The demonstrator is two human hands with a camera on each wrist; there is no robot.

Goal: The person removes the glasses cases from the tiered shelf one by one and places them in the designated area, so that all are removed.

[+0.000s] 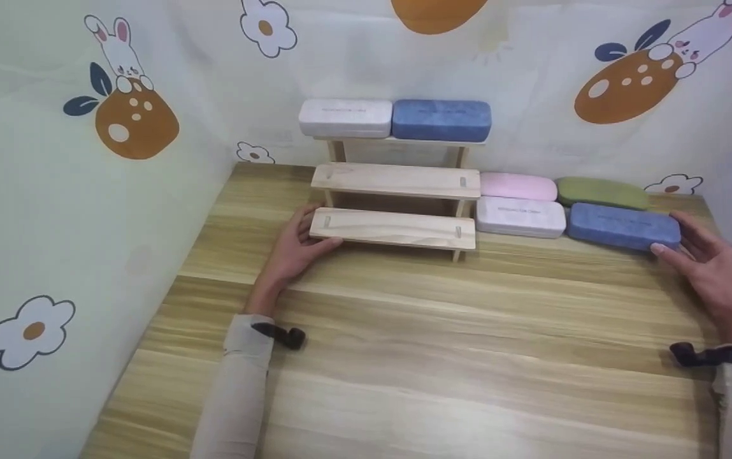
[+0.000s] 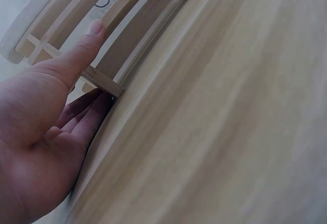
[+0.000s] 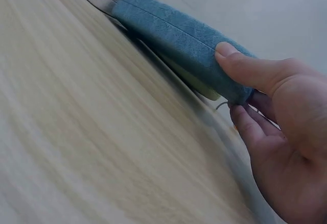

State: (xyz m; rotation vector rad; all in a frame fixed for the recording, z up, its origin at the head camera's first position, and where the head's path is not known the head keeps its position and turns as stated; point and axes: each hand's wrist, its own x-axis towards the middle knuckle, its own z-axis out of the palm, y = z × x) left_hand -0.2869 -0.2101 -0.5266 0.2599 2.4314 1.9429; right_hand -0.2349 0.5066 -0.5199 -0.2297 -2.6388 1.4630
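Observation:
A three-tier wooden display rack (image 1: pixel 397 182) stands against the back wall. My left hand (image 1: pixel 292 248) grips the left end of its lowest tier, with the thumb along the front edge and the fingers at the side. On the top tier sit a white glasses case (image 1: pixel 345 119) and a blue one (image 1: pixel 442 121). My right hand (image 1: pixel 716 271) pinches the right end of another blue glasses case (image 1: pixel 624 226); in the right wrist view, that blue case (image 3: pixel 168 32) appears raised off the table at the held end. Its left end is near a second white case (image 1: pixel 520 217).
Behind the front cases lie a pink case (image 1: pixel 518 186) and a green case (image 1: pixel 601 192), close to the wall. The wooden table (image 1: pixel 404 357) extends forward between my arms. A printed cloth (image 1: pixel 181 57) covers the walls at the back and sides.

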